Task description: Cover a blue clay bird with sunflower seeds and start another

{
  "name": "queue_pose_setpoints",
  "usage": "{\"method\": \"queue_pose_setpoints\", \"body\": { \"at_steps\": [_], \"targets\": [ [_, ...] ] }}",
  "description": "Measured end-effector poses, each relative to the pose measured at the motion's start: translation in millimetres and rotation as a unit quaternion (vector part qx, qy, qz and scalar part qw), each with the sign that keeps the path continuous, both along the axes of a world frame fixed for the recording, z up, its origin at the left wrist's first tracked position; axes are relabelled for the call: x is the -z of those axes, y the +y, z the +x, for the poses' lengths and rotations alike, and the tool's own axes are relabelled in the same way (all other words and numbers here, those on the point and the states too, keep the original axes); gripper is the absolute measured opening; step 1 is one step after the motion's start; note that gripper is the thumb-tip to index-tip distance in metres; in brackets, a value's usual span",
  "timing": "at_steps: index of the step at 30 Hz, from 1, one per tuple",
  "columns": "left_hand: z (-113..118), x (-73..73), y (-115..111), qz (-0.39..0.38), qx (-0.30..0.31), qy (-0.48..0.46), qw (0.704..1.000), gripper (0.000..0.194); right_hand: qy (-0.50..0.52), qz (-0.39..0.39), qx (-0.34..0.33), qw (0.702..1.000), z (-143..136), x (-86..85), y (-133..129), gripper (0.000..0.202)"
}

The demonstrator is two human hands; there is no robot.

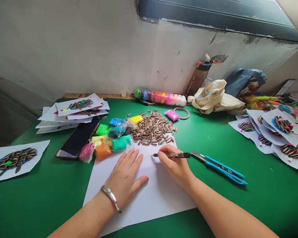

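Observation:
A white sheet of paper (149, 201) lies in front of me on the green table. Flat on its left part rests my left hand (126, 175), fingers spread, a silver bangle at the wrist. My right hand (175, 165) grips a black pen (180, 155), its tip touching the paper near a faint thin line. A pile of striped sunflower seeds (153, 129) covers the sheet's far edge. Packets of coloured clay, among them an orange one (103, 151), sit beyond my left hand. Right of the pen lies a blue utility knife (220, 167).
A phone (78, 138) and stacked seed pictures (77, 107) are at the left, with more seed pictures (282, 129) at the right. Along the back stand a clay tube row (161, 97), a brown bottle (198, 77) and a cream bag (213, 97).

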State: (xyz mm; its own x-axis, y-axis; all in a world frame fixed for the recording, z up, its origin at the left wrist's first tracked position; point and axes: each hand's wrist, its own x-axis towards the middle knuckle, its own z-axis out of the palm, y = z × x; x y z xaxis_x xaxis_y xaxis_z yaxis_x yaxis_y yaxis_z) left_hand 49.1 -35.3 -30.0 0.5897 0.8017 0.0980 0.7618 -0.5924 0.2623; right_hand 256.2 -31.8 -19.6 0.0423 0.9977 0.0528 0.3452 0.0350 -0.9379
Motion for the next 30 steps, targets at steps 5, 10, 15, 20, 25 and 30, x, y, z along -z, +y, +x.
{"method": "queue_pose_setpoints", "body": {
  "at_steps": [5,10,15,20,25,30],
  "targets": [
    [0.1,-0.5,-0.5,0.001,-0.004,-0.003,1.000,0.057,-0.007,0.001,0.004,1.000,-1.3,0.8,-0.1,0.014],
    [0.8,-1.0,-0.5,-0.003,-0.005,0.004,1.000,0.058,-0.012,-0.002,0.036,0.999,0.9,-0.4,0.0,0.014],
    [0.8,-1.1,-0.1,-0.001,-0.003,0.010,1.000,0.058,-0.005,-0.003,0.063,0.998,8.4,-2.6,1.1,0.015],
    [1.0,-1.9,0.2,-0.009,-0.005,0.001,1.000,0.058,-0.011,-0.002,0.070,0.997,14.7,-3.5,1.3,0.016],
    [0.8,-1.6,0.0,-0.011,-0.003,0.005,1.000,0.058,-0.006,-0.013,0.083,0.996,18.1,-5.0,1.3,0.016],
    [1.1,-1.1,0.3,-0.011,-0.001,0.018,1.000,0.059,-0.013,-0.013,0.091,0.996,21.4,-5.5,1.8,0.016]
  ]
}}
